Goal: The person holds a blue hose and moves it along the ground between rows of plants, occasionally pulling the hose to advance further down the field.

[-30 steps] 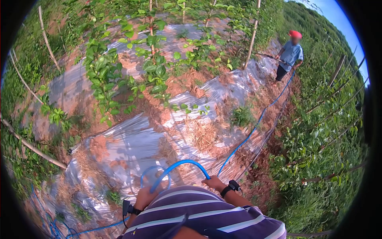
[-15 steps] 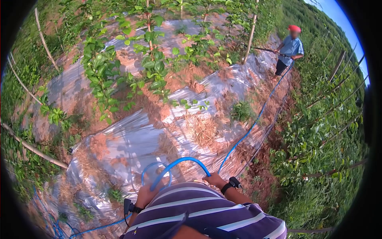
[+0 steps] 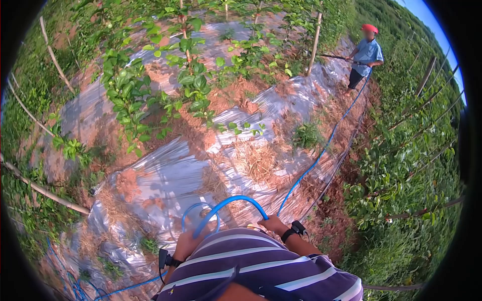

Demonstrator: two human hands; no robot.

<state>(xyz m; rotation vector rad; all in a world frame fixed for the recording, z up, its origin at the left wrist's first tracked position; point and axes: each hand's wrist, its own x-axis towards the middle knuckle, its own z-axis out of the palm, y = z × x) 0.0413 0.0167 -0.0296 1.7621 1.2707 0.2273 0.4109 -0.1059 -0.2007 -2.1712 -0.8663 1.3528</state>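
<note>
A thick blue hose [image 3: 233, 199] arches in front of my body between my two hands. My left hand [image 3: 189, 244] is closed round its left end, low beside my striped shirt; part of that hand is hidden. My right hand [image 3: 272, 224] grips the hose at the right end of the arch. From there the hose runs up along the path to a co-worker [image 3: 369, 52] in a red cap, who holds a dark rod [image 3: 331, 56]. A thinner loop of blue hose hangs behind my left hand.
Silvery plastic sheeting [image 3: 165, 175] covers the soil, with dry straw [image 3: 255, 159] on it. Leafy plants climb wooden stakes [image 3: 315, 45] ahead. Dense greenery lines the right, and a dark pipe lies along the path. Tangled blue hose [image 3: 78, 288] lies at lower left.
My hands keep their hold on the hose and have barely moved. The co-worker's rod is a little higher and reaches further left. The view has shifted slightly.
</note>
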